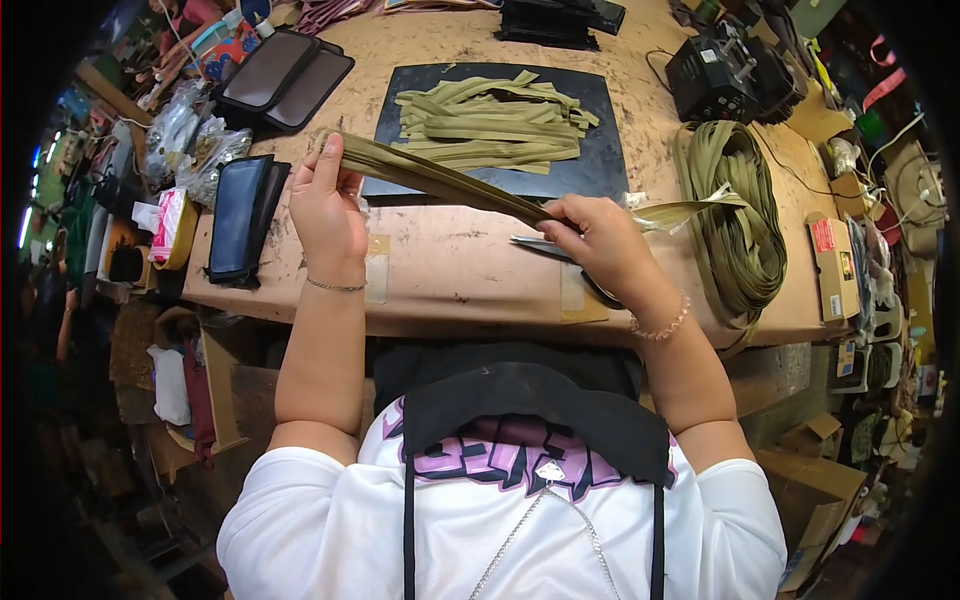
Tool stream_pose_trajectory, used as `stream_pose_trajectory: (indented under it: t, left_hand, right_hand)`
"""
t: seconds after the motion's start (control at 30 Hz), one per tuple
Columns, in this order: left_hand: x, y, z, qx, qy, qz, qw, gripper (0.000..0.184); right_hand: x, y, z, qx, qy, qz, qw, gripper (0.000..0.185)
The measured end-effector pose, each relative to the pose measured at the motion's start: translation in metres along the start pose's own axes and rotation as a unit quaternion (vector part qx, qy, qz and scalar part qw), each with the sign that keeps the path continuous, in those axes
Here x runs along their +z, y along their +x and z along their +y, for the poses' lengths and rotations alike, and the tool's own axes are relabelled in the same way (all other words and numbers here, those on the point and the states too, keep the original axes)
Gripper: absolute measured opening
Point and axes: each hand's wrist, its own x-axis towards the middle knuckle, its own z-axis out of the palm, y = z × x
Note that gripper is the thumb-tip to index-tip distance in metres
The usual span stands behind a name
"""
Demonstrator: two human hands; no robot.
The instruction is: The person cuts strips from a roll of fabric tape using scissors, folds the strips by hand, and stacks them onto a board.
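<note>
An olive-green zipper strip (440, 180) is stretched between my two hands above the table. My left hand (330, 210) pinches its left end between thumb and fingers. My right hand (600, 240) is closed on the other end, with scissors (545, 247) showing beneath it. Behind the strip, cut olive strips (500, 125) lie piled on a dark board (610, 150). A big looped bundle of the same olive strip (735, 235) rests on the table to the right, and a loose length runs from it toward my right hand.
Dark pouches (240, 215) and framed panels (290, 75) lie at the left. A black electrical device (715, 75) stands at the back right, near a small cardboard box (833, 265). Black pieces (555, 20) are stacked at the far edge of the table (450, 260).
</note>
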Motion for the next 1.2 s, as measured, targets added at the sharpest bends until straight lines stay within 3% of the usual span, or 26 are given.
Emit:
stream_pose_trajectory:
  t: [0.1, 0.13, 0.2, 0.23, 0.27, 0.33, 0.4, 0.47, 0.57, 0.67, 0.77, 0.87, 1.0, 1.03, 1.13, 1.2]
  left_hand:
    - [-0.014, 0.009, -0.010, 0.005, 0.078, 0.006, 0.997, 0.014]
    - [-0.016, 0.008, -0.016, 0.074, 0.170, 0.008, 0.983, 0.017]
    - [-0.012, 0.003, -0.027, 0.207, 0.346, 0.013, 0.915, 0.022]
    - [-0.005, -0.008, -0.025, 0.346, 0.464, -0.019, 0.815, 0.031]
    - [0.004, -0.022, -0.020, 0.426, 0.532, -0.087, 0.726, 0.037]
    - [0.021, -0.054, -0.024, 0.408, 0.521, -0.294, 0.690, 0.054]
    - [0.040, -0.086, -0.026, 0.366, 0.565, -0.425, 0.605, 0.061]
    - [0.036, -0.097, -0.045, 0.278, 0.564, -0.494, 0.601, 0.056]
    - [0.040, -0.100, -0.055, 0.221, 0.564, -0.469, 0.642, 0.043]
    - [0.038, -0.097, -0.068, 0.205, 0.545, -0.485, 0.653, 0.024]
    - [0.045, -0.089, -0.063, 0.096, 0.525, -0.482, 0.695, 0.016]
    - [0.050, -0.071, -0.053, -0.105, 0.482, -0.428, 0.757, 0.017]
    - [0.060, -0.052, -0.036, -0.224, 0.416, -0.386, 0.792, 0.019]
    - [0.064, -0.049, -0.034, -0.246, 0.399, -0.383, 0.796, 0.019]
    - [0.068, -0.043, -0.038, -0.299, 0.344, -0.372, 0.809, 0.019]
    - [0.068, -0.039, -0.047, -0.310, 0.300, -0.374, 0.821, 0.019]
  right_hand:
    - [0.001, -0.001, 0.002, -0.023, -0.032, -0.014, 0.999, 0.016]
    - [0.001, -0.002, 0.000, -0.025, -0.048, -0.026, 0.998, 0.015]
    - [0.005, -0.006, 0.004, -0.062, -0.075, -0.028, 0.995, 0.013]
    - [0.008, -0.007, 0.007, -0.081, -0.089, -0.029, 0.992, 0.012]
    - [0.011, -0.008, 0.009, -0.100, -0.105, -0.025, 0.989, 0.011]
    - [0.017, -0.013, 0.014, -0.134, -0.135, -0.020, 0.982, 0.010]
    - [0.021, -0.015, 0.016, -0.152, -0.157, -0.017, 0.976, 0.010]
    - [0.023, -0.017, 0.018, -0.162, -0.172, -0.011, 0.972, 0.010]
    - [0.018, -0.021, 0.021, -0.174, -0.184, -0.003, 0.967, 0.011]
    - [0.014, -0.029, 0.025, -0.138, -0.219, -0.057, 0.964, 0.013]
    - [0.003, -0.031, 0.008, -0.149, -0.224, 0.036, 0.962, 0.018]
    - [-0.016, -0.044, 0.011, -0.019, -0.197, 0.074, 0.978, 0.022]
    - [-0.032, -0.080, 0.051, 0.085, -0.267, -0.112, 0.954, 0.031]
    - [-0.030, -0.081, 0.055, 0.105, -0.262, -0.136, 0.950, 0.041]
    - [-0.033, -0.092, 0.048, 0.142, -0.218, -0.186, 0.948, 0.045]
    - [-0.036, -0.092, 0.030, 0.236, -0.115, -0.214, 0.941, 0.041]
